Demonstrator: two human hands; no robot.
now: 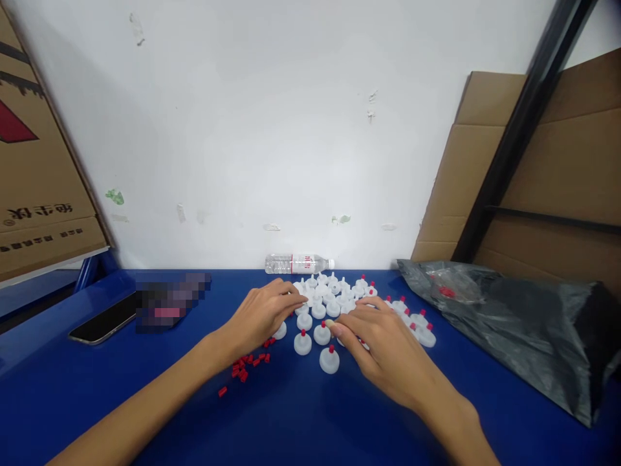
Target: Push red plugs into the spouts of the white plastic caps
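Note:
A cluster of white plastic nozzle caps (317, 310) stands on the blue table between my hands. Some carry small red tips, while others show bare white spouts. At the cluster's left edge, my left hand (266, 309) has its fingers bent and pressed together; what they pinch, if anything, is hidden. My right hand (378, 333) reaches over the caps on the right, fingers curled, with the thumb beside a red-tipped cap (321, 334). Whatever lies in its grasp cannot be made out. Loose red tips (243, 374) lie scattered below my left hand.
A clear water bottle (298, 263) lies against the wall. At left are a phone (107, 317) and a blurred item (169, 304). A grey plastic bag (514, 330) spreads over the right side, a small clear bag (456, 288) on it. Cardboard (48, 155) stands at left.

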